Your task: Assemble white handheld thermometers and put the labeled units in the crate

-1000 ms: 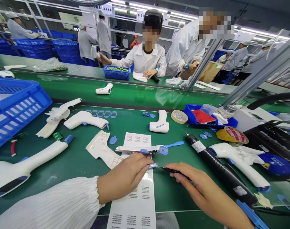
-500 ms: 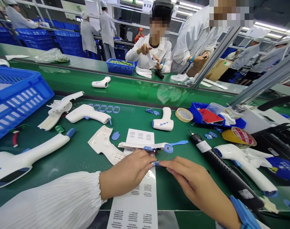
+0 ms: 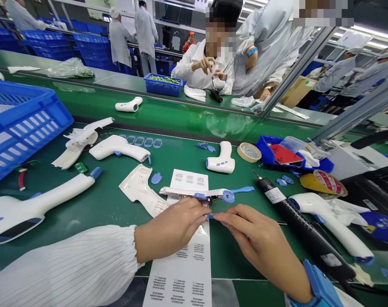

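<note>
A small blue plastic piece [image 3: 209,216] is pinched between the fingertips of my left hand [image 3: 174,226] and my right hand [image 3: 253,232], both closed. Just beyond my left fingers lies an opened thermometer shell half [image 3: 187,192], with wiring and parts partly hidden beneath it. A round blue part [image 3: 228,196] sits at its right end, and a blue strip [image 3: 244,189] sticks out past it. Under my left hand runs a printed label sheet [image 3: 181,270]. Another white shell half [image 3: 139,187] lies to the left, inner side up.
Assembled white thermometers [image 3: 122,147] lie around the bench, one standing by a tape roll [image 3: 249,152]. A black electric screwdriver [image 3: 296,217] lies at right, near a blue parts bin [image 3: 277,155]. A blue crate [image 3: 30,123] stands at left; co-workers are across the conveyor [image 3: 181,117].
My hands stay closed around the same small blue piece with barely any shift. A thermometer on the conveyor has moved slightly left. Across the line, the standing co-worker has changed arm position.
</note>
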`<state>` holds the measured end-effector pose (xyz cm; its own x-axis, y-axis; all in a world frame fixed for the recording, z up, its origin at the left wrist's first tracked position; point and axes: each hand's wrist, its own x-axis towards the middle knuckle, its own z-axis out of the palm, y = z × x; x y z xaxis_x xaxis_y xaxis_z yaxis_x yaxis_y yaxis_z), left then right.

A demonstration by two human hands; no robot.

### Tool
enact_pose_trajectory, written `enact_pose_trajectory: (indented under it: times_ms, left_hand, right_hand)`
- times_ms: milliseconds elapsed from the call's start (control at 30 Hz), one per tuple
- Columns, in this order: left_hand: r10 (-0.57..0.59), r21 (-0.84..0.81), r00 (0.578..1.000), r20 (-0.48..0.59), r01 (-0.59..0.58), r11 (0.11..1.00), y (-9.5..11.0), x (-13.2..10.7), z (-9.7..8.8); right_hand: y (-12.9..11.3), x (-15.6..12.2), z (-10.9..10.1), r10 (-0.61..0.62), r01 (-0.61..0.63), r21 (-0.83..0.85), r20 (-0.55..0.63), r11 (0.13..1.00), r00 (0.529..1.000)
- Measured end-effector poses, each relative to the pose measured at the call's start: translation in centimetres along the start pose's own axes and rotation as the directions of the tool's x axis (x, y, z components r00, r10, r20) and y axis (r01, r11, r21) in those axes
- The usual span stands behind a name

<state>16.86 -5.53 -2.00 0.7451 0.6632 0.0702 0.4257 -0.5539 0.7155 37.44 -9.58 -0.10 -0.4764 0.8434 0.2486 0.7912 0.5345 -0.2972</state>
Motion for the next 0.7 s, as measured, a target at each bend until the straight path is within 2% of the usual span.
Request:
enact_pose_trajectory:
  times_ms: [300,700]
  left_hand:
    - [0.008,0.017,1.0,0.016,-0.008,1.0,0.06,0.1,-0.15]
    - [0.019,-0.002,1.0,0.014,-0.019,1.0,-0.04,0.06,-0.12]
  right_hand:
    - [0.05,-0.04,0.02,0.016,-0.017,0.004,0.039,1.0,0.999]
    - [0.24,0.04,0.08,0.01,-0.009,0.02,-0.007,1.0,1.0]
